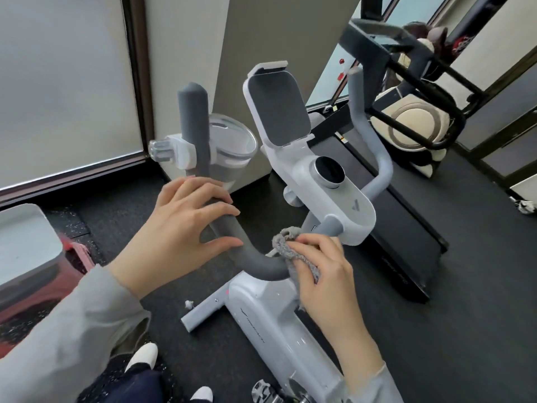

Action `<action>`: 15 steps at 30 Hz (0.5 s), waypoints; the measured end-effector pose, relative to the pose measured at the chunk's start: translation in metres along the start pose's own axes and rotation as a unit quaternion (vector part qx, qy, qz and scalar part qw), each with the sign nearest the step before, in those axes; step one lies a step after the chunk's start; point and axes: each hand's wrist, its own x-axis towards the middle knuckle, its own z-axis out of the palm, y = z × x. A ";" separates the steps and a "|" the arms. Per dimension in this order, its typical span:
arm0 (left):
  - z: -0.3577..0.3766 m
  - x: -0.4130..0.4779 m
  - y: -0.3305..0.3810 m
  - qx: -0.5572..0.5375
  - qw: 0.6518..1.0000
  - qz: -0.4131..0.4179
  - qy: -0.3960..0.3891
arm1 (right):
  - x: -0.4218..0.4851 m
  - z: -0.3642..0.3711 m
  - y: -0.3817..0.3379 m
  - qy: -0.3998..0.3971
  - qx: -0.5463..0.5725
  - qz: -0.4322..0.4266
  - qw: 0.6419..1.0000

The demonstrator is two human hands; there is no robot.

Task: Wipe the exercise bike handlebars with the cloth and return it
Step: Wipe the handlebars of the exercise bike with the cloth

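Note:
A white exercise bike (328,181) stands in front of me with grey foam handlebars. The left handlebar (194,117) rises upright, then bends down toward the centre. My left hand (180,231) rests on that bar at the bend, fingers draped over it and thumb underneath. My right hand (322,274) presses a small grey cloth (286,247) around the low curved part of the same bar, close to the bike's stem. The right handlebar (366,123) curves up behind the console, untouched.
A clear cup holder (229,144) is clamped to the left bar. A tablet holder (277,106) and round display (329,171) sit on the console. A black treadmill (406,234) lies to the right, a white column behind, a red and white object (35,251) at the left.

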 end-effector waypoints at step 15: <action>0.000 0.003 0.007 -0.032 0.999 -0.034 0.015 | 0.061 -0.013 0.075 0.036 -0.011 -0.048 0.998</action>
